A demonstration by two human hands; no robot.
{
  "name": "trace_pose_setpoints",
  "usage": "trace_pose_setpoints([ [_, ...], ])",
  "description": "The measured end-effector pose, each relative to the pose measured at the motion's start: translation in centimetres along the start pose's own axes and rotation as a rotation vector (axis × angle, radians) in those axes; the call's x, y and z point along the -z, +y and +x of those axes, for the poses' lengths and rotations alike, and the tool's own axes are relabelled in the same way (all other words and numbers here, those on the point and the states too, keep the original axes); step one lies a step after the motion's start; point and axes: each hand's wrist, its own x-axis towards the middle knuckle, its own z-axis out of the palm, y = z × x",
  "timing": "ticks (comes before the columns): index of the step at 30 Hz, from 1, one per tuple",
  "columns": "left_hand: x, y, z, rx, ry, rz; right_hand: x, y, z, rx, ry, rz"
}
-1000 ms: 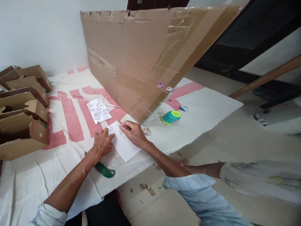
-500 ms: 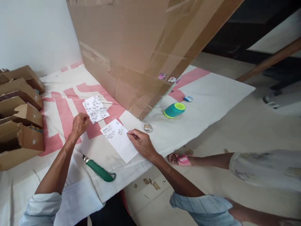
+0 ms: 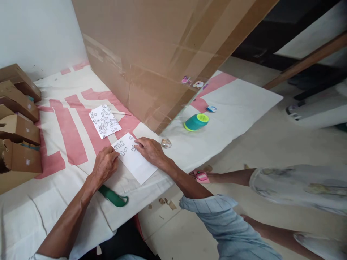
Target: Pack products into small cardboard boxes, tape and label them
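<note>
A white paper sheet [image 3: 137, 167] lies on the white-and-pink cloth [image 3: 67, 133] with a few small outlined pieces near its top corner. My left hand [image 3: 105, 167] rests at the sheet's left edge, fingers curled together beside those pieces. My right hand [image 3: 150, 150] lies on the sheet's upper right edge, fingertips pressed together at one small piece. What either hand pinches is too small to make out. A second sheet [image 3: 104, 121] covered with several small pieces lies just beyond.
A green-handled knife [image 3: 112, 196] lies below my left wrist. A large cardboard panel [image 3: 162, 54] leans behind the sheets. Folded cardboard boxes [image 3: 18, 119] are stacked at left. A teal cup-shaped object [image 3: 196, 122] and a small shiny lump [image 3: 166, 143] lie at right. A pink-sandalled foot [image 3: 200, 176] rests on the floor.
My left hand came back from the far sheet to the near sheet's left edge. My right hand moved up the sheet toward the small pieces. The view shifted slightly.
</note>
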Motion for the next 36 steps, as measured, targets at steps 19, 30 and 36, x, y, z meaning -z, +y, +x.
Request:
trace_pose_setpoints([
  [19, 0.6, 0.4, 4.2, 0.051, 0.015, -0.238, 0.7, -0.8, -0.4, -0.091, 0.042, 0.666],
  [30, 0.4, 1.6, 4.9, 0.047, 0.072, -0.453, 2.3, -2.9, -0.5, -0.141, -0.008, 0.834],
  [36, 0.8, 1.6, 4.2, 0.053, 0.062, -0.530, 2.4, -3.3, -0.6, -0.131, -0.024, 0.820],
])
